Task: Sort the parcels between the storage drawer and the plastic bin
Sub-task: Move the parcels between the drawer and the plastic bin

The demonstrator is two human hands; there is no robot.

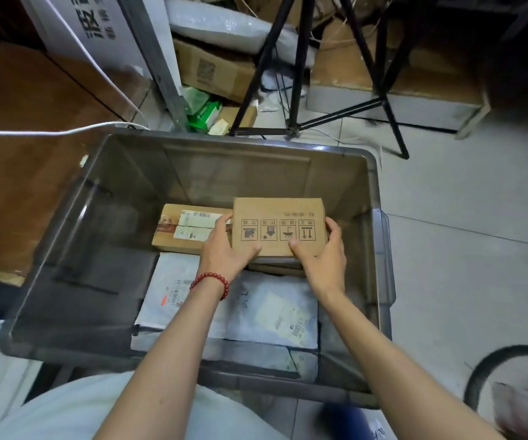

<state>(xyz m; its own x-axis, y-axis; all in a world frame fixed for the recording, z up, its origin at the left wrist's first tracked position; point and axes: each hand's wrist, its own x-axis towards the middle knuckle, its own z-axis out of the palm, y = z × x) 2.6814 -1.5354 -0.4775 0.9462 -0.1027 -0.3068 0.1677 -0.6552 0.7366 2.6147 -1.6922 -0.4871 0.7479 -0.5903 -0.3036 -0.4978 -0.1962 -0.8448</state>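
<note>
A grey see-through plastic bin (pixel 380 249) stands on the floor in front of me. Inside it I hold a small cardboard box (pixel 278 217) printed with handling symbols. My left hand (pixel 224 249) grips its left side and my right hand (pixel 323 252) grips its right side. The box sits over another brown parcel (pixel 275 268), mostly hidden. A second cardboard parcel (pixel 189 230) with a white label lies to the left of it. Two white mailer bags (pixel 170 287) (pixel 275 309) lie flat on the near part of the bin floor. No storage drawer is in view.
A black tripod (pixel 297 90) stands just behind the bin on the tiled floor. Cardboard boxes (pixel 215 68) and green packets (pixel 203 114) pile up at the back. A brown wooden surface (pixel 18 173) with a white cable lies left of the bin. A black hoop (pixel 491 369) sits at bottom right.
</note>
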